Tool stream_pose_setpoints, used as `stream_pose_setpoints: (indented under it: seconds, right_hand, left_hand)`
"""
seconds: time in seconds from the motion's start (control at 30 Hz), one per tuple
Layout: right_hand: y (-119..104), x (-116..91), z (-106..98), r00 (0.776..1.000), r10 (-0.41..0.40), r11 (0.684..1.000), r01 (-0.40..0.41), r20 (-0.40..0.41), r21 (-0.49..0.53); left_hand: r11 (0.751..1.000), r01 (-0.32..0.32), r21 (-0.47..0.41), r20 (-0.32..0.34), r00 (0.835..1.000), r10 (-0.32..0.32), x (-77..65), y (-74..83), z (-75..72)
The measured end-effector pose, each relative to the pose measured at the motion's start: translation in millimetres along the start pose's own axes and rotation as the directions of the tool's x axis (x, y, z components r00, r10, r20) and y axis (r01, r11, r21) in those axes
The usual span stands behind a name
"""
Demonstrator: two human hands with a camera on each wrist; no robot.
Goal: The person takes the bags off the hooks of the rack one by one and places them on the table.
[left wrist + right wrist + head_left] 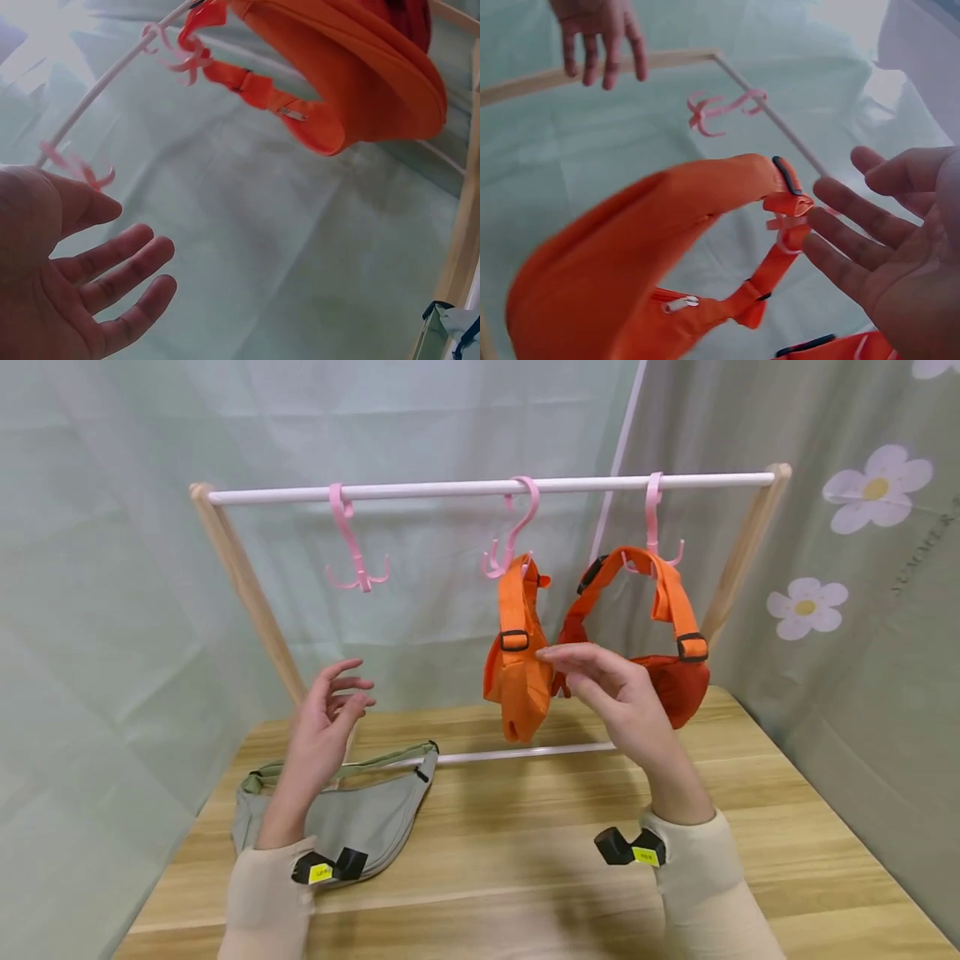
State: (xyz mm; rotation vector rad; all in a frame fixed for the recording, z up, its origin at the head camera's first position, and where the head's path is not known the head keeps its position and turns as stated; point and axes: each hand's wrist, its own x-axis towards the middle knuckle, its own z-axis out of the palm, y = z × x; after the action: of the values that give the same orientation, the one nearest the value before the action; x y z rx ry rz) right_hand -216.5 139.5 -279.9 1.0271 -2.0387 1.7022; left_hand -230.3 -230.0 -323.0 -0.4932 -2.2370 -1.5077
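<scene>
An orange waist bag [525, 693] hangs by its strap from the middle pink hook [517, 527]. My right hand [618, 693] is beside it with fingers extended, the fingertips right at the bag's edge in the head view. Seen from the right wrist, those fingers [855, 225] are spread and hold nothing. My left hand [322, 727] is raised over a grey-green waist bag [360, 827] lying on the table, its fingers loosely bent around nothing. A red waist bag with an orange strap [678, 689] hangs from the right pink hook [653, 518], partly behind my right hand.
A white rail [450, 489] on wooden side posts [247, 585] carries the hooks; the left pink hook [352, 543] bears no bag. A lower white bar [517, 752] crosses behind, near the wooden tabletop [480, 868]. Pale curtains [847, 710] hang around the table.
</scene>
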Motion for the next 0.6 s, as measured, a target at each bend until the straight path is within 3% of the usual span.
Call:
stream_pose_setpoints:
  seconds: [0.23, 0.4, 0.6]
  right_hand:
    - [-16.4, 11.0, -14.2, 0.998, -0.057, 0.991, 0.058, 0.012, -0.117]
    - [-31.6, 21.5, -32.1, 0.997, -0.075, 0.980, 0.077, 0.017, -0.185]
    - [-53.5, 34.9, -57.7, 0.991, -0.131, 0.977, 0.126, -0.017, -0.169]
  left_hand:
    - [0.995, -0.006, 0.101, 0.047, 0.999, 0.001, 9.6, 19.1, 5.5]
    - [0.995, -0.014, 0.099, 0.098, 0.995, 0.005, 15.3, 30.9, 11.3]
    - [0.996, -0.015, 0.093, 0.111, 0.994, 0.005, 15.7, 32.3, 12.1]
